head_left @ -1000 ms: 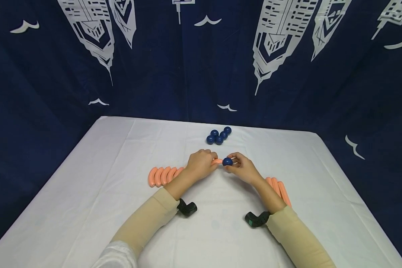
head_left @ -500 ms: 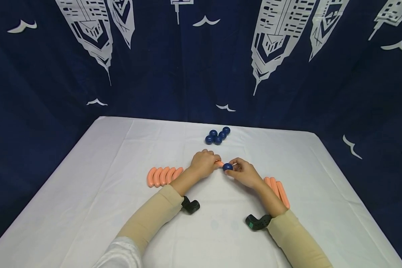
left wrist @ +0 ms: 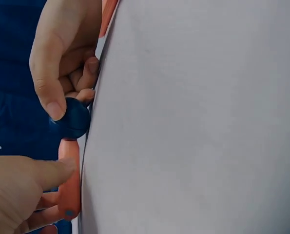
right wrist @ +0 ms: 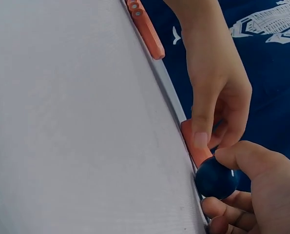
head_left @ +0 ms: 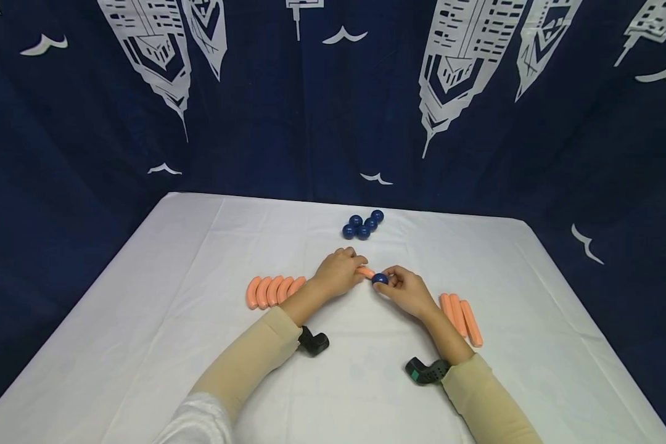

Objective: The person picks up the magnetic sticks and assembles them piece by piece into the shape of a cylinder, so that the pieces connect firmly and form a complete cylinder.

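Observation:
Near the middle of the white table, my left hand [head_left: 338, 272] pinches an orange rod [left wrist: 69, 190] between thumb and fingers. In the left wrist view its near end shows a small grey round spot. My right hand [head_left: 409, 292] holds a glossy blue ball [right wrist: 216, 178] between thumb and fingertips. The rod's other end touches the ball, and the two form one line between my hands. Part of the rod is covered by my left fingers. In the right wrist view, my left thumb lies along the rod.
Several curved orange rods [head_left: 272, 291] lie side by side at the left, partly behind my left forearm. Three straight orange rods [head_left: 462, 317] lie beside my right forearm. Several blue balls [head_left: 363, 232] cluster near the far edge of the white table [head_left: 361, 382]. A dark blue printed curtain [head_left: 288, 123] hangs behind.
The blue ball and my right hand have come slightly toward me. The rod now slants from my left hand down to the ball. Both hands keep their hold.

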Tool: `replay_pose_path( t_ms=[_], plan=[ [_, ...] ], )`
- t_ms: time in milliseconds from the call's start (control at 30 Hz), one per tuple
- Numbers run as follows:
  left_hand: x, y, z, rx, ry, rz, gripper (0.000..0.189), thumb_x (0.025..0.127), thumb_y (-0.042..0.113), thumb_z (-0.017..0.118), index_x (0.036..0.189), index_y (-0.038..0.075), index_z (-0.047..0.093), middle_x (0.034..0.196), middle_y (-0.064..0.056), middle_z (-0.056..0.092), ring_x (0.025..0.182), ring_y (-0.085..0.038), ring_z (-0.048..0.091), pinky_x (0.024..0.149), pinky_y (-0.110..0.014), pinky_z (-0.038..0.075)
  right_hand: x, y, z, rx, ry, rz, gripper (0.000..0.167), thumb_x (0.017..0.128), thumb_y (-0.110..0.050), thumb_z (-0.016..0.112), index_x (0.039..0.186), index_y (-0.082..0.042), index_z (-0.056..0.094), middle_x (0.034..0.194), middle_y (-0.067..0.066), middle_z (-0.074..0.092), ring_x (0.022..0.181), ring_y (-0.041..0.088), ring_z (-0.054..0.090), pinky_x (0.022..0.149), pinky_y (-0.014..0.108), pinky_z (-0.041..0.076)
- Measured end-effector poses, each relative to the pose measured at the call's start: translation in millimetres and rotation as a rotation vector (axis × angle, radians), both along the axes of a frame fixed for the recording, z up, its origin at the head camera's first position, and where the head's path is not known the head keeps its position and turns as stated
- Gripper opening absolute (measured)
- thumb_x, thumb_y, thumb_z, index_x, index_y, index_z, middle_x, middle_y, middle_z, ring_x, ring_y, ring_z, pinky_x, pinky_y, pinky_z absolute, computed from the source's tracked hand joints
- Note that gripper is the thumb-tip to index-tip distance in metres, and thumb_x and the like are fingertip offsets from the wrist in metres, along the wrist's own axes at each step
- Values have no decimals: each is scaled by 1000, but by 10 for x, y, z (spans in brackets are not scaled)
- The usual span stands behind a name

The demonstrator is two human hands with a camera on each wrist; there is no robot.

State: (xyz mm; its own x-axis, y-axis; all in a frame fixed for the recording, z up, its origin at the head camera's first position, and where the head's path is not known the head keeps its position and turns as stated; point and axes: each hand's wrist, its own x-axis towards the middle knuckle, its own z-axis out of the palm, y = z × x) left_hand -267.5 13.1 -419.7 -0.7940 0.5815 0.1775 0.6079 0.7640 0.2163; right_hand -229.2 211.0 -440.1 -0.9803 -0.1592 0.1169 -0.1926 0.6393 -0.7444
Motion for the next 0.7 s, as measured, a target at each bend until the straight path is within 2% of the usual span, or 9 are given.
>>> replay_pose_path(
  t_ms=[100,267,367,533,700],
  plan=[
    [71,-111,44,25,-8,-14,35,94,27,67,126,13,65,109,-6,61,98,-22,59,83,-37,49,13,-14,-13,-8,8,-6,32,86,-24,75,104,-1,65,70,1,54,62,15,47,60,28,39],
    [174,-375,177,61,-42,-63,27,93,18,66,119,13,69,105,-5,64,97,-23,60,83,-39,49,26,-6,-25,-5,38,-9,34,87,-22,74,108,2,64,72,2,55,63,16,48,60,27,39],
    [221,-575,209,69,-52,-59,23,93,16,65,116,14,71,107,-4,66,101,-25,61,86,-40,48,19,-7,-39,-6,59,-2,34,87,-21,74,108,3,64,72,2,55,63,16,48,59,26,39],
    [321,-893,170,97,-54,-18,21,94,14,63,113,13,72,107,-3,67,103,-25,60,87,-40,47,23,-22,-61,-5,58,-6,35,88,-22,73,110,4,64,73,2,55,64,16,48,59,26,39],
    [382,-1144,115,180,-51,-19,21,92,5,60,106,14,74,103,1,68,100,-23,60,86,-39,47,23,-18,-76,-1,65,-11,35,88,-22,73,110,3,64,74,2,55,64,15,48,59,26,39]
  ],
)
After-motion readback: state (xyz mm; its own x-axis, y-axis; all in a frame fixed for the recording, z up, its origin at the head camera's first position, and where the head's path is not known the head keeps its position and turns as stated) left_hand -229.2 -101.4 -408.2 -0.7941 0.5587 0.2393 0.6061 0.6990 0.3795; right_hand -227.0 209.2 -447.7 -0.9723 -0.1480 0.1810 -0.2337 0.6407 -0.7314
